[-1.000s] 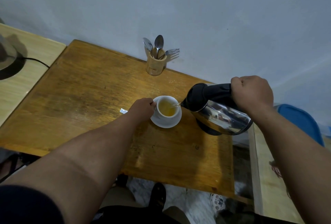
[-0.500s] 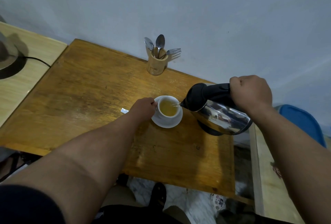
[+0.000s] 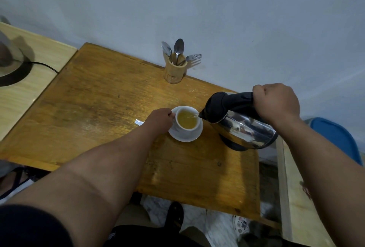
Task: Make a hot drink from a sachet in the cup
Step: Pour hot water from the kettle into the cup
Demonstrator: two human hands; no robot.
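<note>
Water runs from the tilted kettle (image 3: 240, 126), gripped by its handle in the closed right hand (image 3: 276, 104), into the cup (image 3: 186, 121) on its saucer (image 3: 185, 137) near the counter's (image 3: 98, 104) right edge, while the left hand (image 3: 160, 120) pinches the cup's handle to steady it.

white cup (image 3: 187, 128), yellow drink (image 3: 186, 121); black-and-silver kettle (image 3: 241, 126); orange-brown table (image 3: 102, 104).

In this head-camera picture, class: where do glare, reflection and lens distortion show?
Head view: glare streaks the wooden table left of the cup; the steel kettle mirrors the room; the wide lens bends table edges and stretches the forearms.
</note>
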